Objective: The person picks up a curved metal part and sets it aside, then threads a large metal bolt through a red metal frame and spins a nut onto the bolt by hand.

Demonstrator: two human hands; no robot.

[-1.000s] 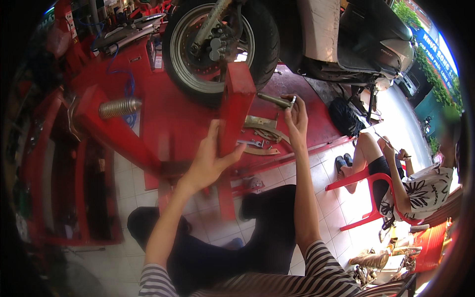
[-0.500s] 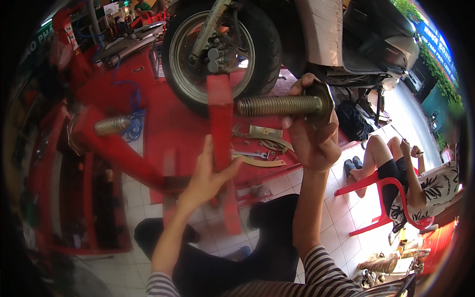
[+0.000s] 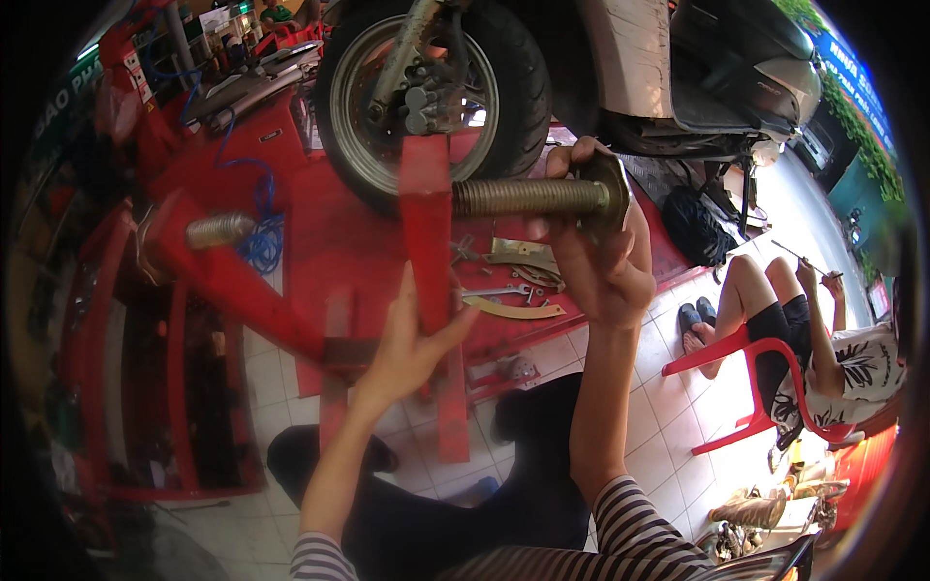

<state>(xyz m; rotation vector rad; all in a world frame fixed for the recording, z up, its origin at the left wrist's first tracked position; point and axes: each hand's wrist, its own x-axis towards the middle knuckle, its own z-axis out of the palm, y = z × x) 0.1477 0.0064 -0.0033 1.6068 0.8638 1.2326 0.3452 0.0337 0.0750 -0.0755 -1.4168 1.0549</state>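
Note:
My right hand (image 3: 620, 266) grips the plate end of a thick threaded screw (image 3: 528, 198), with fingers wrapped round the metal plate (image 3: 610, 189). The screw lies level, and its left end meets the upper part of a red metal post (image 3: 426, 184); whether it enters a hole there, I cannot tell. Lower down, my left hand (image 3: 397, 353) holds this post, thumb across its front and index finger along its left side; the other fingers are hidden. Left of it, a second threaded screw (image 3: 219, 230) sticks out of another arm of the red frame (image 3: 242, 305).
A scooter's front wheel (image 3: 523, 107) stands on a red platform (image 3: 329, 232) beyond my hands. Brake shoes (image 3: 518, 308), a wrench (image 3: 499, 290) and small parts lie there. A blue hose (image 3: 263, 247) coils at left. At right, a person (image 3: 833, 378) sits on a red chair (image 3: 751, 363).
My right hand has moved the screw left, bringing its end up against the post. My left hand keeps its hold, and the post stands nearly where it was.

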